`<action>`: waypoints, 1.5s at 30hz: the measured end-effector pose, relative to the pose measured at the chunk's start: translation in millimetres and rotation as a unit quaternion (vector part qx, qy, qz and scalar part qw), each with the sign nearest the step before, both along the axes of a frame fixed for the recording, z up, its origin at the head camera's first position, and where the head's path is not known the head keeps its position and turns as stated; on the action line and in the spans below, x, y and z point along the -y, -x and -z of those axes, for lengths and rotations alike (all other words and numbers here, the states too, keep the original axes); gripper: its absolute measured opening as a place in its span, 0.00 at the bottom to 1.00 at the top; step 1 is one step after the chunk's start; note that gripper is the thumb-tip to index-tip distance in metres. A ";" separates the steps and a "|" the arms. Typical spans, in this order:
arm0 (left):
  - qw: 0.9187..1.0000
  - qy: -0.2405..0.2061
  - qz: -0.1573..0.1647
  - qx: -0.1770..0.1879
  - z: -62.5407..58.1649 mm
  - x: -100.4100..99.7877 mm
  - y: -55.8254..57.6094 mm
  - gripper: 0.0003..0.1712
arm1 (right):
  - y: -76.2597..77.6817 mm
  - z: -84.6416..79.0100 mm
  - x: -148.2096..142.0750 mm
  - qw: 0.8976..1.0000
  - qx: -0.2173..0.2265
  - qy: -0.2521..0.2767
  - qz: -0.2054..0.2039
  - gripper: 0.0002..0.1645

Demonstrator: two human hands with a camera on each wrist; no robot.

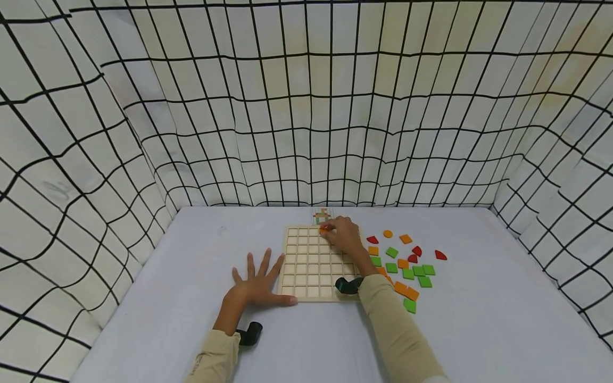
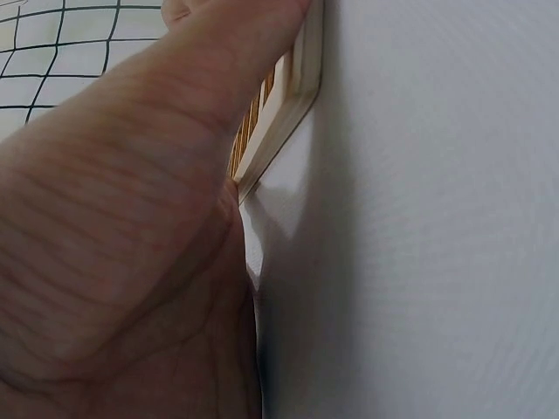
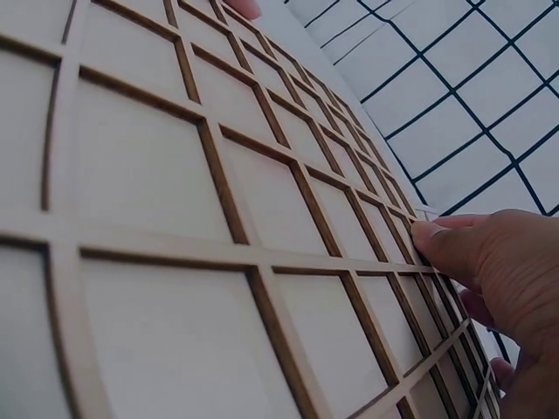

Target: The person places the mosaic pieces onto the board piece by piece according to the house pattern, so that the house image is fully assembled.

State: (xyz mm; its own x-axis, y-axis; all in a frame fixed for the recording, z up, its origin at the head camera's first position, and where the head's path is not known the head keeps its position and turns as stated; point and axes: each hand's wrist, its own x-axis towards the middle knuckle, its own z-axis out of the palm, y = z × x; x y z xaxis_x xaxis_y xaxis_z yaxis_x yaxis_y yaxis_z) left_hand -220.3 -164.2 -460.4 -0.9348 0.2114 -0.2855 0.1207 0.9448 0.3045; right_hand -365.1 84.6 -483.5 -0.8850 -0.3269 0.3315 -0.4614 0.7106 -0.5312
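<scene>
A wooden grid board (image 1: 299, 266) with square recesses lies flat on the white table. My left hand (image 1: 256, 287) is spread at its left front corner. The thumb lies along the front edge and the index fingertip touches the left side; in the left wrist view, the palm (image 2: 113, 209) stands beside the board's corner. My right hand (image 1: 345, 235) reaches over to the far edge and pinches a small orange piece (image 1: 323, 230) at a far-row recess. In the right wrist view, thumb and fingertips of the right hand (image 3: 489, 262) meet at the grid, hiding the piece.
Several green squares (image 1: 425, 282), orange squares (image 1: 406, 239) and red quarter-round pieces (image 1: 440, 255) lie scattered right of the board, with an orange disc (image 1: 388, 233). A small pattern card (image 1: 322, 214) lies behind the board. Black netting over white walls surrounds the table.
</scene>
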 end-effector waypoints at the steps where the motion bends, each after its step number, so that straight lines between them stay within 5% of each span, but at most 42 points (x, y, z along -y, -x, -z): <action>1: 1.000 0.000 0.000 0.000 0.3 -0.2 0.2 0.69 | 0.2 0.2 -0.6 1.000 0.003 0.002 -0.001 0.11; 10: 1.000 -0.002 0.000 0.004 -1.0 -1.1 -0.1 0.69 | 0.3 1.2 -3.8 0.998 0.043 0.036 -0.001 0.13; 34: 1.000 -0.009 -0.001 0.005 -4.2 -1.2 -1.3 0.68 | -6.7 -1.2 -2.1 0.997 0.055 0.054 0.006 0.13; 45: 1.000 -0.008 0.001 0.006 1.0 -0.3 1.9 0.69 | -10.9 3.2 -14.0 0.985 0.065 0.158 -0.028 0.16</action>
State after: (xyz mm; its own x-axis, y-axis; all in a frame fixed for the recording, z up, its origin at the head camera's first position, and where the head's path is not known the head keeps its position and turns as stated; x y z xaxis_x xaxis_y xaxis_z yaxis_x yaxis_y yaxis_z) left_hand -222.2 -163.8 -461.4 -0.9310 0.2177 -0.2928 0.1186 0.9395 0.3214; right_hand -354.2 98.7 -486.7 -0.9101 -0.2749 0.3101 -0.4091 0.4765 -0.7782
